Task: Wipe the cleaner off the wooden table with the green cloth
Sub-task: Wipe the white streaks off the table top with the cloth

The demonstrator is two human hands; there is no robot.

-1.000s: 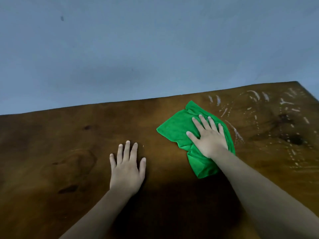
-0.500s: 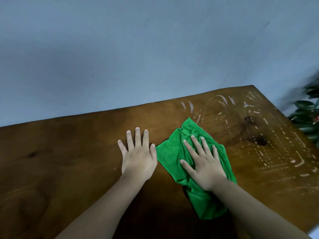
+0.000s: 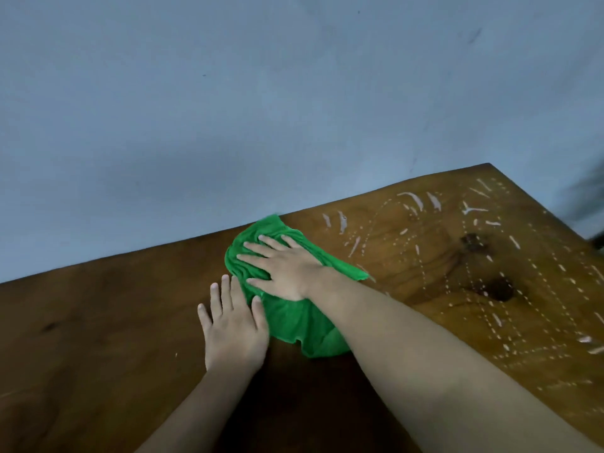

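the blue-grey wall (image 3: 228, 109) fills the upper half of the view, matte and faintly scuffed, and it meets the far edge of the wooden table (image 3: 98, 338), a broad dark-brown slab with visible grain and two dark knots to the right of the cloth. the green cloth (image 3: 294, 318) is the landmark: a soft, crumpled microfibre square lying flat on the table with its far tip at the table's far edge. white cleaner (image 3: 483, 256) lies to the right of the cloth in short smears and dotted arcs, reaching toward the table's right corner; the wood to the left of the cloth looks dry and bare. the right hand (image 3: 287, 269) lies on top of the cloth, palm down with fingers spread, pressing rather than pinching, so nothing is clenched. the left hand (image 3: 233, 328) rests flat and empty on the wood just left of the cloth, its thumb touching the cloth's edge. to do this stroke well, i judge the right palm should keep even downward pressure and sweep the cloth rightward in overlapping passes through the streaks, with the left hand bracing the body. the loose near fold of the cloth could bunch under the wrist, so flattening it first would likely give a wider wiping face.
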